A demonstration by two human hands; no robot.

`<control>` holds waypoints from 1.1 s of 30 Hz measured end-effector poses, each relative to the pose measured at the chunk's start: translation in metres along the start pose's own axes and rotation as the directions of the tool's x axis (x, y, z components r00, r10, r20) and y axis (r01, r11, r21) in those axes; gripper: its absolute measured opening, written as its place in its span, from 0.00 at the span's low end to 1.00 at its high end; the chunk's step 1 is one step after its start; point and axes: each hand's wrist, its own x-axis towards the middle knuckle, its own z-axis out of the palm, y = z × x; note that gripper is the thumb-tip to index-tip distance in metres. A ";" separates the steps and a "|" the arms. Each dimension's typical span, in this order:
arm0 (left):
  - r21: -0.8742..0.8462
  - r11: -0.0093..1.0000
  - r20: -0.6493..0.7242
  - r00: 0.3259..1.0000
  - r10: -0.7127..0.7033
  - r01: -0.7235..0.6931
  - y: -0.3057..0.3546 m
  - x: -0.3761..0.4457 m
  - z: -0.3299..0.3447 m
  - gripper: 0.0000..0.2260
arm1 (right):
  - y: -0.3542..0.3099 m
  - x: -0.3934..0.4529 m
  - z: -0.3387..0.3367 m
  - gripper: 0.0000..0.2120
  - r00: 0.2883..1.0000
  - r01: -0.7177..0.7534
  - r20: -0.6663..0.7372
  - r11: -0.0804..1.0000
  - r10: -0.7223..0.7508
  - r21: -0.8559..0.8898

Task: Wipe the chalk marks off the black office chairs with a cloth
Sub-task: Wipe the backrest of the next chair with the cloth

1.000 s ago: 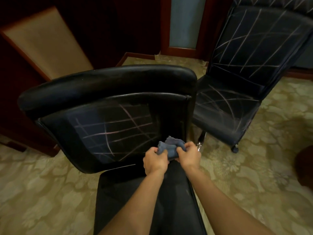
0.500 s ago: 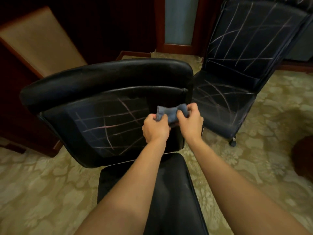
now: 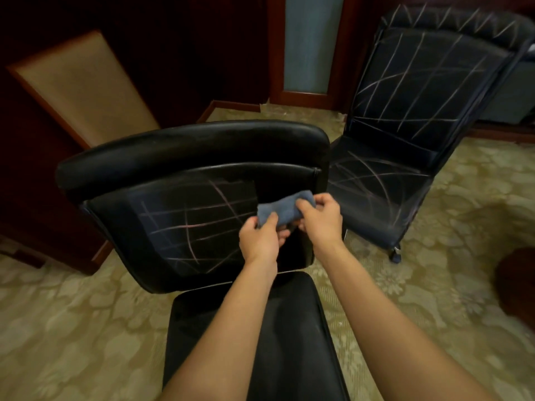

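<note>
- Gripping a blue-grey cloth [image 3: 282, 211], both hands hold it bunched in front of the near chair's backrest [image 3: 185, 221]: the left hand [image 3: 262, 241] pinches its lower left end, the right hand [image 3: 320, 219] its right end.
- Whether the cloth touches the backrest cannot be told.
- Done, by appearance: the near chair's headrest roll [image 3: 191, 149], its seat [image 3: 286, 342] and a strip at the backrest's right edge show no chalk.
- Left: crossed chalk lines [image 3: 191, 225] cover most of the backrest panel.
- Left: the second chair [image 3: 411, 117], standing just beyond on the patterned carpet [image 3: 451, 233], appears untouched, lined on backrest, headrest and seat.
</note>
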 end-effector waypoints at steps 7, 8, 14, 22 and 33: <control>0.117 0.963 0.099 0.968 0.230 -0.241 0.073 -0.001 -0.001 0.05 | -0.054 0.011 0.010 0.03 0.981 0.189 -0.035 0.982 -0.190 -0.008; 0.153 0.961 0.124 0.970 0.211 -0.229 0.066 0.000 0.006 0.04 | -0.046 0.015 0.008 0.04 0.986 0.136 -0.094 0.991 -0.136 -0.003; 0.272 0.960 0.060 0.996 0.059 -0.073 -0.004 0.011 0.038 0.06 | 0.008 0.018 -0.004 0.03 0.972 0.014 -0.233 0.999 -0.023 -0.041; 0.469 0.877 0.003 0.993 -0.120 0.105 -0.047 0.017 0.003 0.08 | 0.099 0.002 0.008 0.08 0.915 -0.366 -0.103 0.909 0.391 0.200; 0.237 0.963 0.046 0.992 0.120 -0.127 -0.012 -0.001 0.018 0.01 | 0.042 0.000 0.003 0.05 0.969 0.093 -0.231 0.996 -0.091 -0.002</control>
